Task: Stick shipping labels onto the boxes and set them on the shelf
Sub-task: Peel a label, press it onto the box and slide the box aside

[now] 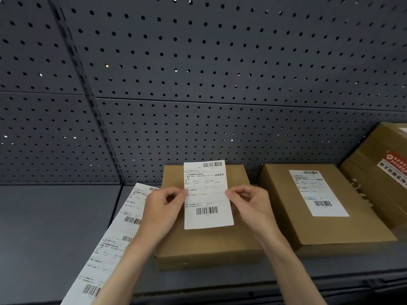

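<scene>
Above the plain brown box (207, 236) on the shelf (55, 227), both hands, left (164, 208) and right (248, 204), pinch a white barcoded shipping label (207, 194) by its side edges.

1. Boxes (209, 243) are plain brown cardboard.
2. Label (208, 194) is white with black barcodes and print, same for the label strip (114, 241) lower left.
3. Pegboard (198, 73) is dark grey, dotted with holes.
4. Far-right box (381, 172) has a red sticker (394, 170).
</scene>
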Action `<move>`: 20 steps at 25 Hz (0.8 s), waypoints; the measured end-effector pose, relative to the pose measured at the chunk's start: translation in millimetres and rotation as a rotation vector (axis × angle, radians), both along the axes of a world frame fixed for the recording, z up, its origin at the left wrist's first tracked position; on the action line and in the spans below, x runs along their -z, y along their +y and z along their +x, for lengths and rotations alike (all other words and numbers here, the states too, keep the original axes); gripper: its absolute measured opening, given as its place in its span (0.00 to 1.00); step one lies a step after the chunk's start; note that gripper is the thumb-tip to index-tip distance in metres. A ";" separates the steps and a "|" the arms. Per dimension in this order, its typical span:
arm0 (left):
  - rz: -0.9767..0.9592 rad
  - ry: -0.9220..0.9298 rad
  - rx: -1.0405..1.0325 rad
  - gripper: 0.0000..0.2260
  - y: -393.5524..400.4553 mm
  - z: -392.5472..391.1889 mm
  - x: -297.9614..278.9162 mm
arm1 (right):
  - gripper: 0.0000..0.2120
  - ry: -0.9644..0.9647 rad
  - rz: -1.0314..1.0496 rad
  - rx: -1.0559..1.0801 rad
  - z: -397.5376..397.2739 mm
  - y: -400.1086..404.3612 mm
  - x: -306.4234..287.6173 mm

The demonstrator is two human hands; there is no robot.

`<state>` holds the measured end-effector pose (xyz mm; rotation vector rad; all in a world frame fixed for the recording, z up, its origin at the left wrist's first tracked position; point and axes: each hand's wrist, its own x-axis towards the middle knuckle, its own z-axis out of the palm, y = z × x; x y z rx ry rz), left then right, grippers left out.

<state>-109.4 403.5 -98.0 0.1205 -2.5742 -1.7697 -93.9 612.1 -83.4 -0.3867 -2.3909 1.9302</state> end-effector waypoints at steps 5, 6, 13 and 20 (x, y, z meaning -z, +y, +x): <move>-0.408 0.076 -0.042 0.15 13.0 -8.5 2.8 | 0.06 -0.065 0.128 -0.002 -12.4 6.1 7.8; -0.463 0.106 -0.049 0.15 14.9 -9.6 2.7 | 0.06 -0.076 0.148 -0.008 -14.5 6.6 8.3; -0.662 0.241 0.002 0.15 17.0 -16.0 9.0 | 0.08 -0.098 0.339 -0.016 -23.0 5.9 13.8; -0.683 0.325 0.045 0.15 16.7 -22.4 18.6 | 0.07 -0.107 0.396 -0.007 -22.4 0.4 9.1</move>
